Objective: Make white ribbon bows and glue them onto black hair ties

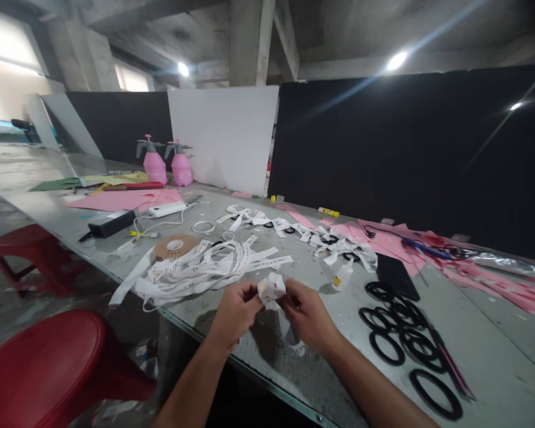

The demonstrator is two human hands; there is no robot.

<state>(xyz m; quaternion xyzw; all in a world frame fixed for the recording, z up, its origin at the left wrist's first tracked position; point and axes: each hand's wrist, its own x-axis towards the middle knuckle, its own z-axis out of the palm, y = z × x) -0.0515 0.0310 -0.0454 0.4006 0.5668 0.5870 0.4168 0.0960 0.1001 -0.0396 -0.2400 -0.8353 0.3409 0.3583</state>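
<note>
Between my two hands, over the table's near edge, is a white printed ribbon bunched into a loop. My left hand pinches it from the left, and my right hand grips its right side. A loose tail of the ribbon hangs below my right fingers. To the left lies a tangled pile of white printed ribbon strips. Several black rings lie to the right of my right hand. Beyond my hands runs a row of white ribbon bows with black rings among them. A small glue bottle lies nearby.
A ribbon roll, a black box-shaped thing and a white power strip sit at left. Pink spray bottles stand behind. A black phone-like slab and pink sheets lie at right. Red stools stand beside the table.
</note>
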